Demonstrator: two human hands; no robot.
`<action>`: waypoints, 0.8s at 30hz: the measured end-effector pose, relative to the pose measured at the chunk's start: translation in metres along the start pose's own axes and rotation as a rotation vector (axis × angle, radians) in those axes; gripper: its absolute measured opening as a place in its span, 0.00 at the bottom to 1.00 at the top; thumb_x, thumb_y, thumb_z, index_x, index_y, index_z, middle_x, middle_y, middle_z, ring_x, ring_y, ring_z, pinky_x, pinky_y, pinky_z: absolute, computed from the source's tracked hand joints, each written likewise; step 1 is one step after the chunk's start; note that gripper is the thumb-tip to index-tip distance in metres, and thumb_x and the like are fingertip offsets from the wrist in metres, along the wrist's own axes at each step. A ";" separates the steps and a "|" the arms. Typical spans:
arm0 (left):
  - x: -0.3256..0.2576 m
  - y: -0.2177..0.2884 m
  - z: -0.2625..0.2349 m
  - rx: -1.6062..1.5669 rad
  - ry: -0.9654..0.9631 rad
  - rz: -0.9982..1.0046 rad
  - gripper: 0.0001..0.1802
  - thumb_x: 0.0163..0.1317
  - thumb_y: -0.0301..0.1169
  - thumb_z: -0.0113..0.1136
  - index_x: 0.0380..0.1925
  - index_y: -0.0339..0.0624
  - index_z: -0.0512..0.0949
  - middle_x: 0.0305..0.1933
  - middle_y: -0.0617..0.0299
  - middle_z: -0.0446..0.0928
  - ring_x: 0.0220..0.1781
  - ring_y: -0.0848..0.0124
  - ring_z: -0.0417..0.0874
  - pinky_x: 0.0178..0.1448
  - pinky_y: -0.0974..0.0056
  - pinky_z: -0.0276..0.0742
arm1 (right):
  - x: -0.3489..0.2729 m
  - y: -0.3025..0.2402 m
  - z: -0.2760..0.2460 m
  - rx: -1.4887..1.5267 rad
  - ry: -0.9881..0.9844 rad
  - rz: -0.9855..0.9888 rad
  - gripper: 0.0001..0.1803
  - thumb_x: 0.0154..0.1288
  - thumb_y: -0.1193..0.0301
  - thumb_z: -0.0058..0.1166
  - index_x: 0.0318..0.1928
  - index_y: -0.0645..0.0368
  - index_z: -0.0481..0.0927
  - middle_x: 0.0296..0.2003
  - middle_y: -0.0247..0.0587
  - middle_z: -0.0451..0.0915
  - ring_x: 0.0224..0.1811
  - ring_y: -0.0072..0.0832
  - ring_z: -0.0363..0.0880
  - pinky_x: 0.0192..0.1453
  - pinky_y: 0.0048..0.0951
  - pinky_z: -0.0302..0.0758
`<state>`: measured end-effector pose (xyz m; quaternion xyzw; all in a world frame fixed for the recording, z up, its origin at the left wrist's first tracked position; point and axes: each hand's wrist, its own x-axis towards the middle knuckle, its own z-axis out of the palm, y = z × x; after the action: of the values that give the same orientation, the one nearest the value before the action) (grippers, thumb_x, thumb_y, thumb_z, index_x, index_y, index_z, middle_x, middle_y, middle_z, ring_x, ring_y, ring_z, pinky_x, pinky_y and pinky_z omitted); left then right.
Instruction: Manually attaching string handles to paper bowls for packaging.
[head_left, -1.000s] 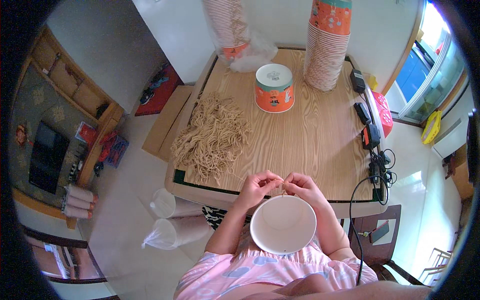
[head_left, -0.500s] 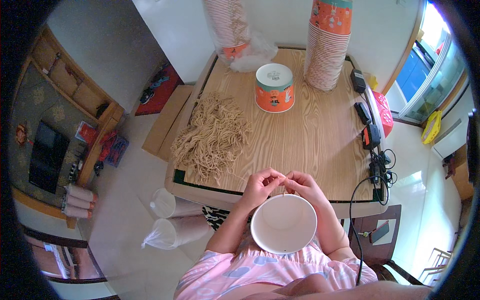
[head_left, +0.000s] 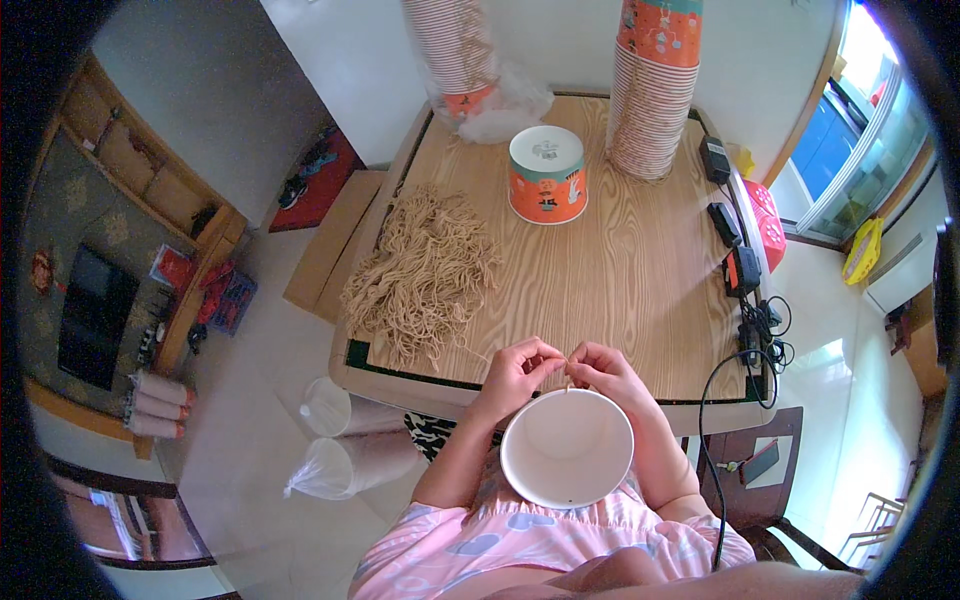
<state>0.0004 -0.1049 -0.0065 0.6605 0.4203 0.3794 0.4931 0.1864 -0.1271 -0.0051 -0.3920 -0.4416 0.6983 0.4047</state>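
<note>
Where your fingers [head_left: 545,362] meet, just above the far rim of the white paper bowl [head_left: 567,447], they are pinched on a thin tan string [head_left: 568,380]; both hands look closed on it, though the string is too fine to follow along its whole length. Your left hand [head_left: 517,374] and right hand [head_left: 605,372] sit nearly touching, low in the centre of the frame, at the near edge of the wooden surface [head_left: 620,290].

The string looks light, limp and a little fuzzy, so I judge it will sag or slip unless you pinch it close to the end with fingertips. The bowl is thin paper (easy to dent, I would guess), resting at your lap just under the hands; it is best taken at its rolled rim, which should be the stiffest part.

Further out, a loose heap of the same tan strings [head_left: 425,275] lies left of centre on the surface. Beyond it an upturned orange printed bowl [head_left: 546,175] stands near the far side, with tall stacks of bowls [head_left: 652,85] at the top of the frame. Black adapters and cables [head_left: 745,290] run along the right edge.
</note>
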 end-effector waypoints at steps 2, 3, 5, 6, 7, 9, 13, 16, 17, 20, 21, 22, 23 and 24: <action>0.000 0.000 0.002 0.025 0.034 0.049 0.03 0.58 0.26 0.62 0.31 0.38 0.80 0.26 0.66 0.76 0.24 0.82 0.71 0.28 0.73 0.68 | 0.000 -0.001 0.001 -0.007 0.005 0.007 0.07 0.67 0.70 0.53 0.33 0.59 0.75 0.25 0.25 0.73 0.26 0.11 0.69 0.28 0.15 0.64; 0.000 0.001 0.002 0.025 0.034 0.049 0.03 0.58 0.26 0.62 0.31 0.38 0.80 0.26 0.66 0.76 0.24 0.82 0.71 0.28 0.73 0.68 | -0.001 -0.002 0.001 -0.014 0.011 0.014 0.07 0.67 0.70 0.53 0.33 0.59 0.75 0.24 0.25 0.72 0.26 0.11 0.69 0.27 0.15 0.64; 0.001 0.003 0.003 0.037 0.055 0.079 0.03 0.58 0.26 0.62 0.30 0.37 0.80 0.26 0.65 0.75 0.24 0.81 0.72 0.28 0.73 0.68 | -0.001 -0.003 0.002 -0.012 0.014 0.013 0.07 0.67 0.70 0.53 0.33 0.59 0.75 0.24 0.24 0.72 0.25 0.11 0.68 0.27 0.15 0.64; 0.001 0.003 0.003 0.036 0.054 0.079 0.03 0.58 0.26 0.62 0.30 0.37 0.80 0.26 0.65 0.75 0.24 0.81 0.72 0.28 0.73 0.68 | -0.001 -0.003 0.002 -0.009 0.016 0.012 0.07 0.67 0.69 0.53 0.33 0.59 0.75 0.24 0.24 0.72 0.25 0.11 0.68 0.27 0.15 0.64; 0.001 0.003 0.003 0.044 0.057 0.081 0.03 0.58 0.25 0.61 0.30 0.37 0.80 0.26 0.65 0.75 0.24 0.81 0.72 0.28 0.73 0.68 | -0.001 -0.003 0.001 -0.009 0.015 0.012 0.07 0.67 0.69 0.53 0.33 0.59 0.75 0.24 0.24 0.72 0.25 0.11 0.68 0.27 0.15 0.64; 0.001 0.003 0.003 0.052 0.061 0.083 0.03 0.58 0.25 0.61 0.30 0.37 0.79 0.26 0.65 0.75 0.24 0.81 0.71 0.28 0.72 0.68 | 0.000 -0.003 0.001 -0.018 0.013 0.008 0.07 0.67 0.69 0.53 0.32 0.59 0.75 0.24 0.24 0.72 0.25 0.11 0.68 0.27 0.15 0.64; 0.001 0.004 0.005 0.071 0.082 0.137 0.02 0.58 0.24 0.60 0.30 0.36 0.78 0.27 0.64 0.74 0.24 0.78 0.72 0.28 0.71 0.68 | 0.000 -0.008 0.002 -0.027 0.002 0.009 0.07 0.66 0.70 0.53 0.32 0.59 0.75 0.24 0.24 0.72 0.25 0.11 0.68 0.27 0.15 0.63; 0.001 0.008 0.004 0.108 0.088 0.170 0.02 0.58 0.23 0.59 0.30 0.36 0.77 0.27 0.63 0.73 0.24 0.77 0.73 0.28 0.71 0.68 | 0.001 -0.008 0.002 -0.040 0.005 0.019 0.06 0.66 0.72 0.52 0.31 0.59 0.74 0.23 0.25 0.72 0.25 0.11 0.68 0.27 0.16 0.63; 0.001 0.009 0.004 0.122 0.084 0.168 0.02 0.58 0.23 0.59 0.30 0.36 0.77 0.27 0.62 0.73 0.24 0.76 0.73 0.28 0.70 0.68 | 0.001 -0.008 0.002 -0.049 0.006 0.015 0.06 0.66 0.72 0.52 0.31 0.59 0.74 0.23 0.25 0.72 0.25 0.11 0.68 0.27 0.16 0.63; 0.001 0.009 0.005 0.139 0.103 0.165 0.02 0.59 0.24 0.59 0.30 0.36 0.77 0.27 0.62 0.73 0.24 0.75 0.73 0.28 0.70 0.68 | 0.001 -0.008 0.000 -0.061 0.000 0.013 0.06 0.65 0.73 0.52 0.30 0.60 0.74 0.23 0.25 0.72 0.25 0.11 0.68 0.27 0.16 0.64; 0.002 0.008 0.005 0.139 0.103 0.165 0.02 0.59 0.24 0.59 0.30 0.36 0.77 0.27 0.62 0.73 0.24 0.75 0.73 0.28 0.70 0.68 | 0.000 -0.009 0.000 -0.065 -0.008 0.016 0.06 0.65 0.73 0.52 0.30 0.60 0.74 0.23 0.25 0.72 0.25 0.11 0.69 0.27 0.16 0.64; 0.003 0.006 0.005 0.138 0.165 0.178 0.03 0.59 0.24 0.59 0.30 0.37 0.76 0.27 0.62 0.73 0.24 0.75 0.74 0.28 0.70 0.69 | -0.001 -0.009 0.001 -0.064 -0.007 0.016 0.06 0.65 0.73 0.52 0.30 0.60 0.74 0.23 0.25 0.72 0.25 0.11 0.69 0.27 0.16 0.64; 0.004 0.005 0.005 0.136 0.227 0.190 0.03 0.60 0.25 0.59 0.30 0.37 0.76 0.27 0.62 0.73 0.24 0.74 0.74 0.28 0.70 0.69 | -0.002 -0.010 0.003 -0.034 -0.004 0.027 0.06 0.65 0.74 0.52 0.30 0.60 0.74 0.24 0.25 0.72 0.26 0.11 0.69 0.28 0.16 0.65; 0.004 0.006 0.004 0.137 0.226 0.190 0.03 0.60 0.25 0.59 0.30 0.37 0.76 0.27 0.62 0.73 0.24 0.74 0.74 0.28 0.70 0.69 | -0.003 -0.011 0.003 -0.004 -0.001 0.038 0.06 0.64 0.74 0.53 0.29 0.60 0.74 0.24 0.26 0.73 0.26 0.11 0.69 0.28 0.16 0.65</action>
<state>0.0068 -0.1036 -0.0016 0.6823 0.4335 0.4669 0.3585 0.1869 -0.1282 0.0065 -0.4009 -0.4355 0.7051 0.3903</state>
